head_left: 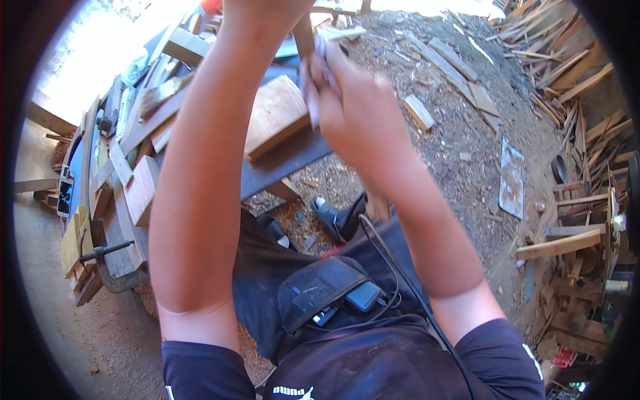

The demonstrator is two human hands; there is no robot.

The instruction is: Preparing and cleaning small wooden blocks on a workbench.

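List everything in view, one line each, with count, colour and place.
wooden stick: one, brown, upright between both hands
pale rag: one, whitish, in right hand
wooden block: one, tan, on workbench
workbench: one, dark, centre-left
metal clamp: one, grey, bench's left end
offcuts: many, brown, right side
dirt ground: brown, chip-strewn
mesh pouch: one, black, at waist
left hand: top edge, mostly cropped
right hand: gripping rag

One head-worn fisheye view — looking steeply down, close over the raised forearms.
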